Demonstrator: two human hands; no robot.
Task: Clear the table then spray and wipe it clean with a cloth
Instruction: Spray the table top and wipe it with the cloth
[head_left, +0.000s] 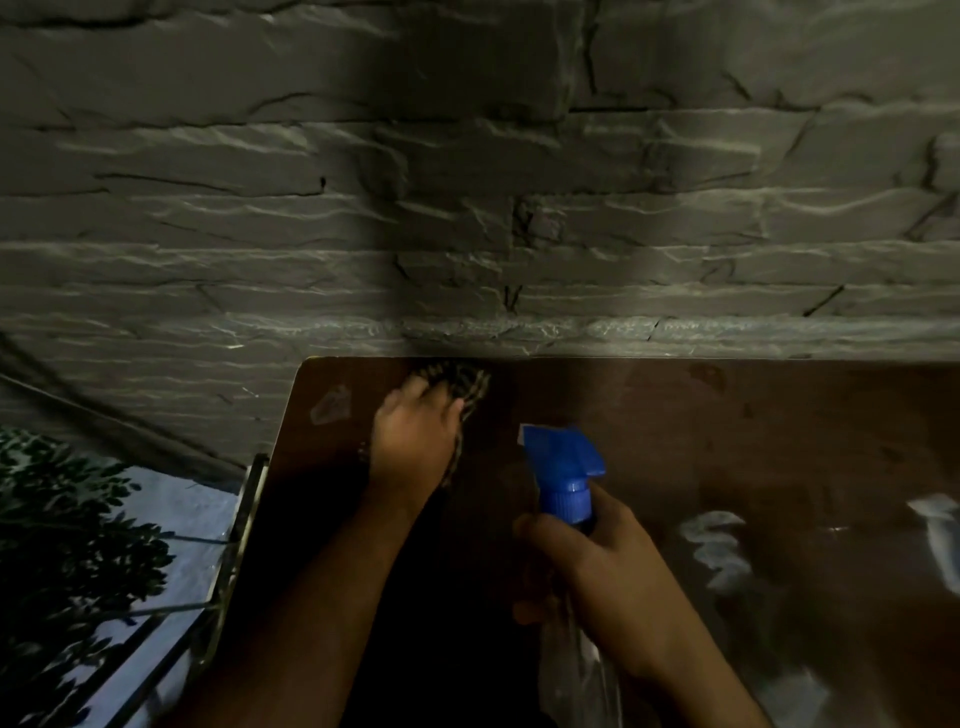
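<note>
Hands (415, 436) (597, 566) (two), one cloth (467, 384), one bottle (566, 473)

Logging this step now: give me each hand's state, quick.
Left hand: on the cloth at the table's far edge; grip cannot be told.
Right hand: closed around the spray bottle.
</note>
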